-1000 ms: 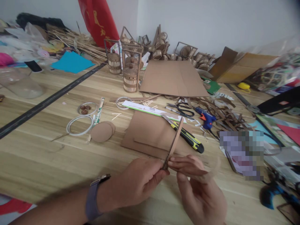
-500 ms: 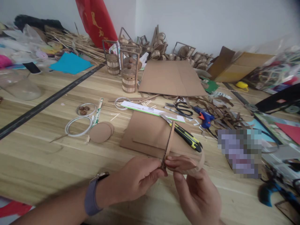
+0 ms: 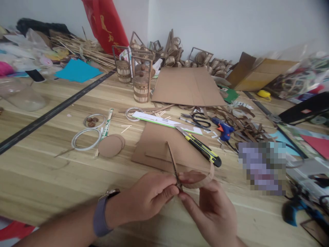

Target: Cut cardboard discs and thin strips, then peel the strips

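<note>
on the near side of the tabletop [image 3: 64,178], both hands are meeting at the lower end of a corrugated cardboard strip [image 3: 172,159]. the left hand [image 3: 145,197] is pinching that end between thumb and fingers, and a wristwatch [image 3: 99,218] with a purple strap is circling its wrist. the right hand [image 3: 213,206] is gripping the same end, its thumb pressing from below and its fingers lying above. a thin brown band [image 3: 211,173] is looping out over the right hand's fingers. the strip is rising from the grip and leaning left, its free tip showing against a flat cardboard sheet [image 3: 154,137]. on that sheet a black and yellow utility knife [image 3: 202,145] is lying aslant, its blade pointing away toward a white strip [image 3: 167,122]. scissors [image 3: 200,120] and a blue glue gun [image 3: 224,129] are lying beyond the knife. to the left, cardboard discs [image 3: 110,145] are overlapping near a white ring [image 3: 73,141].
</note>
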`<state>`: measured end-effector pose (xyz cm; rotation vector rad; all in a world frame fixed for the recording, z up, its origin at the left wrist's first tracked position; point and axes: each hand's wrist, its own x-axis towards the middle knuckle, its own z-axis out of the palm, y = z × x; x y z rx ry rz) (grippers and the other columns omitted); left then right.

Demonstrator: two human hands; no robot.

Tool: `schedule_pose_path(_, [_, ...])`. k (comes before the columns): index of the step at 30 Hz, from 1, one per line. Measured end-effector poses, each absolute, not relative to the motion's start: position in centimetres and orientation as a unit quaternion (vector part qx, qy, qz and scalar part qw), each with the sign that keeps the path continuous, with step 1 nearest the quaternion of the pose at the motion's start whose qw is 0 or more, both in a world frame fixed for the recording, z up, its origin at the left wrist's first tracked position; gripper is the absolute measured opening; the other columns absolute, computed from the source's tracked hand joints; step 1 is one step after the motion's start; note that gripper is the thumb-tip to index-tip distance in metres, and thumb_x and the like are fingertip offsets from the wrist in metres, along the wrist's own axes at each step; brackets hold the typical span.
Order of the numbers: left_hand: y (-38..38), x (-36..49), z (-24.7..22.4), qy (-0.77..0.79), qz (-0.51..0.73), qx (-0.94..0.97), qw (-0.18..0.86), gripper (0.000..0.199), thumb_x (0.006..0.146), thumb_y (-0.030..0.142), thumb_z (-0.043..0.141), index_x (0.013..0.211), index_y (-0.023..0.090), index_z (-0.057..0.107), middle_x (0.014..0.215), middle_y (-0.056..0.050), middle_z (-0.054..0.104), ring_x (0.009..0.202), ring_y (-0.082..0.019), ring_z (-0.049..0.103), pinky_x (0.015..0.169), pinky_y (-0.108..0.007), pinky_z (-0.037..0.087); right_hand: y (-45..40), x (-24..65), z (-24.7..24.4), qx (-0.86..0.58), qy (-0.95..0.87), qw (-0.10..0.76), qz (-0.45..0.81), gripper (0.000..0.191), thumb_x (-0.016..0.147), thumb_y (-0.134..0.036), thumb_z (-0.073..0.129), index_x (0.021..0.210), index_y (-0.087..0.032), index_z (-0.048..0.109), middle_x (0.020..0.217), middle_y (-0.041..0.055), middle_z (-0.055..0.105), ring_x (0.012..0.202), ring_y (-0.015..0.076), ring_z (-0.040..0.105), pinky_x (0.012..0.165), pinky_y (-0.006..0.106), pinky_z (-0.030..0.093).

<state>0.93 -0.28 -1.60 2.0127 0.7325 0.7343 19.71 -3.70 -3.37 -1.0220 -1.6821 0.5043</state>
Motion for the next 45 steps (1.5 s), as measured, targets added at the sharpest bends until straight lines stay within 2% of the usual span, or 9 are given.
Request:
schedule_pose_path(4, [-0.3, 1.0, -1.6, 0.279, 0.307, 0.808, 0.418, 0.054, 0.105, 0.056, 0.014, 0.074, 0.021, 0.041, 0.067, 0.002, 0.049, 0.060, -0.013, 0.045, 0.058, -0.025, 0.033, -3.9, 19.7, -3.6, -0.434, -0.704, 0.531, 0.185, 0.026, 0.085, -0.019, 0.073, 0.107, -0.028, 0.063, 0.095, 0.0042, 0.076, 0.088, 0.0226, 0.074, 0.078, 0.037, 0.062])
schedule_pose_path(12, [-0.5, 1.0, -1.9, 0.280, 0.296, 0.841, 0.356, 0.056, 0.106, 0.051, 0.010, 0.085, 0.020, 0.052, 0.077, -0.003, 0.061, 0.068, -0.016, 0.052, 0.064, -0.026, 0.041, -4.0, 19.9, -3.7, -0.433, -0.713, 0.527, 0.161, 0.030, 0.084, -0.014, 0.069, 0.110, -0.028, 0.064, 0.094, 0.0047, 0.077, 0.087, 0.0247, 0.075, 0.078, 0.041, 0.062])
schedule_pose_path(21, [-0.9, 1.1, -2.4, 0.284, 0.300, 0.849, 0.329, 0.049, 0.107, 0.046, 0.014, 0.087, 0.021, 0.051, 0.078, -0.002, 0.063, 0.070, -0.017, 0.056, 0.067, -0.027, 0.041, -3.6, 20.0, -2.9, -0.404, -0.747, 0.498, 0.174, 0.033, 0.084, -0.005, 0.063, 0.108, -0.026, 0.064, 0.095, 0.0058, 0.077, 0.085, 0.0210, 0.074, 0.073, 0.035, 0.062])
schedule_pose_path(27, [-1.0, 1.0, -2.1, 0.269, 0.296, 0.864, 0.305, 0.048, 0.108, 0.044, 0.015, 0.086, 0.020, 0.052, 0.080, -0.004, 0.066, 0.072, -0.018, 0.060, 0.066, -0.027, 0.042, -3.5, 19.3, -2.8, -0.397, -0.694, 0.569, 0.194, 0.037, 0.084, 0.000, 0.060, 0.109, -0.028, 0.057, 0.088, 0.0015, 0.073, 0.084, 0.0182, 0.073, 0.072, 0.032, 0.062])
schedule_pose_path(32, [-0.7, 0.9, -1.8, 0.284, 0.302, 0.868, 0.273, 0.047, 0.109, 0.039, 0.015, 0.089, 0.019, 0.053, 0.081, -0.005, 0.069, 0.072, -0.018, 0.062, 0.066, -0.027, 0.043, -3.4, 20.1, -3.5, -0.423, -0.733, 0.503, 0.173, 0.031, 0.088, -0.010, 0.063, 0.114, -0.026, 0.059, 0.091, 0.0042, 0.074, 0.085, 0.0196, 0.074, 0.074, 0.031, 0.063])
schedule_pose_path(38, [-0.4, 0.6, -1.7, 0.266, 0.290, 0.890, 0.229, 0.041, 0.109, 0.034, 0.020, 0.093, 0.018, 0.054, 0.077, -0.004, 0.067, 0.067, -0.018, 0.061, 0.062, -0.027, 0.041, -3.1, 20.6, -2.5, -0.410, -0.780, 0.444, 0.161, 0.032, 0.086, -0.009, 0.062, 0.113, -0.025, 0.060, 0.094, 0.0045, 0.075, 0.089, 0.0198, 0.074, 0.077, 0.032, 0.064])
schedule_pose_path(45, [-0.2, 0.6, -1.6, 0.262, 0.283, 0.894, 0.229, 0.040, 0.109, 0.034, 0.021, 0.098, 0.019, 0.056, 0.079, -0.004, 0.069, 0.068, -0.019, 0.062, 0.062, -0.027, 0.041, -2.9, 20.8, -2.4, -0.391, -0.780, 0.435, 0.222, 0.043, 0.088, -0.008, 0.058, 0.123, -0.033, 0.053, 0.098, 0.0020, 0.071, 0.086, 0.0184, 0.071, 0.076, 0.033, 0.064])
